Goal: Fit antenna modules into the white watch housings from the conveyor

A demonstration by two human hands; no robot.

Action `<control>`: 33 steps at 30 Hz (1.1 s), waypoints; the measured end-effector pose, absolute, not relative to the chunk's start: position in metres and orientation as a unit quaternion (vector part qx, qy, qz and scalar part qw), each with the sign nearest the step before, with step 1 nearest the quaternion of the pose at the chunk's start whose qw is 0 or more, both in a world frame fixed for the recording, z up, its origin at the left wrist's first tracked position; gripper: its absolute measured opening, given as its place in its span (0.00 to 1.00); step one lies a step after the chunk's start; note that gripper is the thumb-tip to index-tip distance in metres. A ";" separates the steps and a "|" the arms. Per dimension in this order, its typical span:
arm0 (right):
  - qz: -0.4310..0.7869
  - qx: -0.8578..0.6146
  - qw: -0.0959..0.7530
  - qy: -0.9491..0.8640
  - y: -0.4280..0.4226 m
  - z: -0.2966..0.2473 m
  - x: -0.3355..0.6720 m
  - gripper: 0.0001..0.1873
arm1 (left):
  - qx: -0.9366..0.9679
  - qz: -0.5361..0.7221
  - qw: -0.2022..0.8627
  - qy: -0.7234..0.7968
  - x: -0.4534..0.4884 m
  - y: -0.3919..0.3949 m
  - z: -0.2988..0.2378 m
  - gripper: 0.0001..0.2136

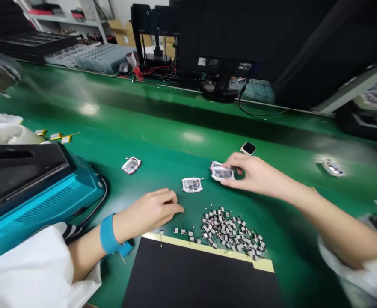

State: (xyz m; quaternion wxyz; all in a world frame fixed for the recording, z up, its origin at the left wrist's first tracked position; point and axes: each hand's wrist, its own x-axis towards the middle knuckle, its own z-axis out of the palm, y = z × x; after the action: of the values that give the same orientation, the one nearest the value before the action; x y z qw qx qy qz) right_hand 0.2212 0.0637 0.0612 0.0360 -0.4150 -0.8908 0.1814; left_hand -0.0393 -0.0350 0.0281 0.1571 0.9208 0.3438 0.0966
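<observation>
the right hand (259,175) pinches a white-framed circuit board (222,173) in its fingers (236,160); the left hand (148,209) curls narrow by tiny parts (230,231), spread for easy picking.

Counted on the green worktop (162,124) were two hands, the left hand (146,209) and the right hand (255,173); four white-framed circuit boards (191,185), one of them pinched by the right hand; one black-faced watch module (248,148); three small wired pouch batteries (55,136); and one blue wrist strap (108,234) on the left wrist. Also present were one teal machine (40,196) and one black mat (201,273). The heap of small components (231,231) was too dense to count, and several more lay singly beside it.
</observation>
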 end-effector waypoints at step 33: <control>0.082 -0.364 0.072 -0.925 0.096 0.036 0.159 0.19 | 0.908 0.019 0.222 0.354 -0.027 -0.060 0.042 0.07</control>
State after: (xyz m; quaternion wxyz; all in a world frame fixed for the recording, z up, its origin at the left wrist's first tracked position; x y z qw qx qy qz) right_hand 0.1593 0.0964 0.0359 0.0716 -0.3638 -0.9251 0.0815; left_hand -0.0273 -0.0597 0.0424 0.2218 0.9084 0.3540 0.0191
